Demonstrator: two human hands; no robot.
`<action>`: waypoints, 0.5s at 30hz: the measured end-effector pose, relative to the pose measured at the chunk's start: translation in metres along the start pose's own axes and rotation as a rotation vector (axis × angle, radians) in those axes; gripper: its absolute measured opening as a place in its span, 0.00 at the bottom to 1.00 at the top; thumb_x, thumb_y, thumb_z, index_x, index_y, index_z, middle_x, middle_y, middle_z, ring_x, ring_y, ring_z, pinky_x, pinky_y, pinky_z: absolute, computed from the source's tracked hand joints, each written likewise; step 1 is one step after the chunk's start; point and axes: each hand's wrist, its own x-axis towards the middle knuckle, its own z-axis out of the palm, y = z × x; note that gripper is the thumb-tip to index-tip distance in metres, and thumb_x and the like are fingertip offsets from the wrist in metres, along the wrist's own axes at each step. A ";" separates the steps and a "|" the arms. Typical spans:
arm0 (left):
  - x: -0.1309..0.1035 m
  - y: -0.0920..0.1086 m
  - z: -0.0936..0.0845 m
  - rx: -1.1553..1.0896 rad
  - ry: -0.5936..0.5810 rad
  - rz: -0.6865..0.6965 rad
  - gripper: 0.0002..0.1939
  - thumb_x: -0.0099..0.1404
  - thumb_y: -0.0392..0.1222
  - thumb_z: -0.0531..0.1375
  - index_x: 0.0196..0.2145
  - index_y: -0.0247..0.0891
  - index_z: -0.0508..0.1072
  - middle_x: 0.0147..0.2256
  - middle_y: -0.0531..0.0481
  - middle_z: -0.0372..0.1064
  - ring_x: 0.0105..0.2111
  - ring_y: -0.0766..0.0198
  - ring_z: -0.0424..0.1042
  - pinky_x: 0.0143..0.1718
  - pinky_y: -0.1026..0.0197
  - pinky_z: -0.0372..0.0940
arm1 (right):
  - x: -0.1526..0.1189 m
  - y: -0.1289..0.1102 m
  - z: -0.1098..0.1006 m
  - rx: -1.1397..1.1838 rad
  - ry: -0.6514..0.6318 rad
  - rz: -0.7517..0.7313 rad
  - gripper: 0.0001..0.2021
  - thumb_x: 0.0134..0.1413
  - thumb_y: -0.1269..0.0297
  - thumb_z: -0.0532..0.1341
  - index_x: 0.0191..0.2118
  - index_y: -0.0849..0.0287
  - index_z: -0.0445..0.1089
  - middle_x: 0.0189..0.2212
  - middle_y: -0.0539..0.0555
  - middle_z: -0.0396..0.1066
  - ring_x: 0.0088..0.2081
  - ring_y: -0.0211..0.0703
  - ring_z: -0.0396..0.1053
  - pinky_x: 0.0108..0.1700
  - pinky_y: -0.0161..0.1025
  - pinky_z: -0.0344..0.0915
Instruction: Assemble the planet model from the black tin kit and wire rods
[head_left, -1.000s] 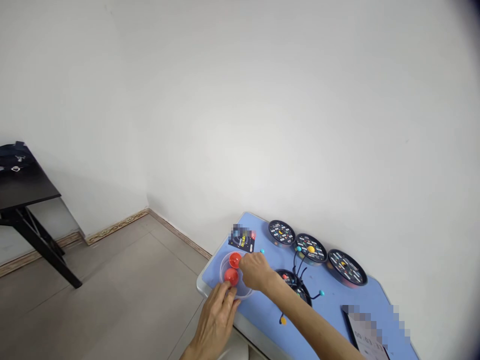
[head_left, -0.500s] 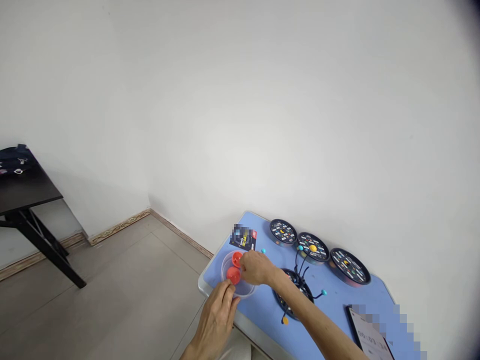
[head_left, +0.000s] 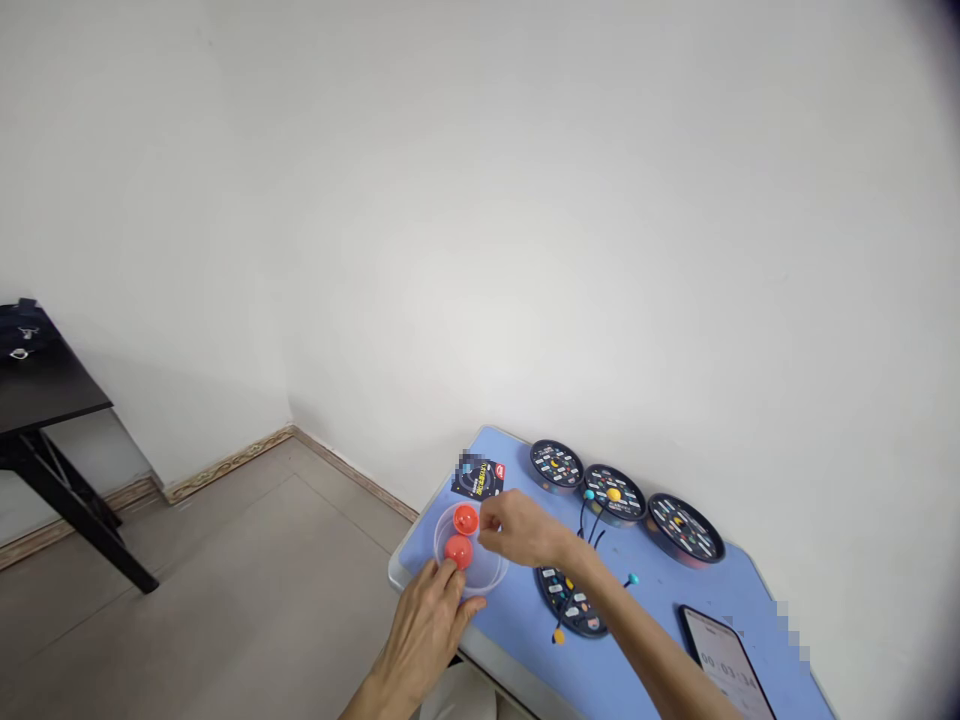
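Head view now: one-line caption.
Left hand at clear bowl holding two red pieces, right hand near its rim; round tins on blue table.

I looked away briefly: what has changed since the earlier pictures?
The right hand has drawn slightly right from the far red piece, now in fuller view; whether it holds anything is hidden. The left hand still touches the near red piece; both pieces stay in the clear bowl.

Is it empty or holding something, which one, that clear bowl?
Holding something: two red pieces show inside the clear bowl.
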 end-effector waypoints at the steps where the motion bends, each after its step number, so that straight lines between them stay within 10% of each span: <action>1: 0.003 0.000 -0.002 0.009 -0.035 0.001 0.18 0.72 0.49 0.49 0.34 0.39 0.74 0.34 0.46 0.74 0.31 0.54 0.73 0.29 0.55 0.68 | -0.010 0.001 -0.010 0.041 0.045 -0.017 0.05 0.47 0.72 0.56 0.25 0.60 0.69 0.25 0.48 0.69 0.28 0.34 0.63 0.29 0.30 0.56; 7: 0.019 -0.002 -0.012 -0.067 -0.246 -0.023 0.19 0.72 0.41 0.49 0.26 0.39 0.72 0.30 0.49 0.71 0.28 0.60 0.71 0.27 0.61 0.61 | -0.074 0.029 -0.048 0.564 0.227 0.038 0.04 0.48 0.64 0.58 0.27 0.58 0.65 0.18 0.43 0.59 0.21 0.33 0.55 0.23 0.31 0.51; 15: 0.025 0.000 -0.028 -0.183 -0.338 -0.056 0.14 0.69 0.37 0.51 0.27 0.41 0.71 0.29 0.53 0.72 0.28 0.63 0.73 0.29 0.65 0.63 | -0.123 0.085 -0.032 1.114 0.438 0.212 0.06 0.41 0.63 0.60 0.25 0.58 0.64 0.20 0.44 0.62 0.18 0.29 0.48 0.23 0.33 0.39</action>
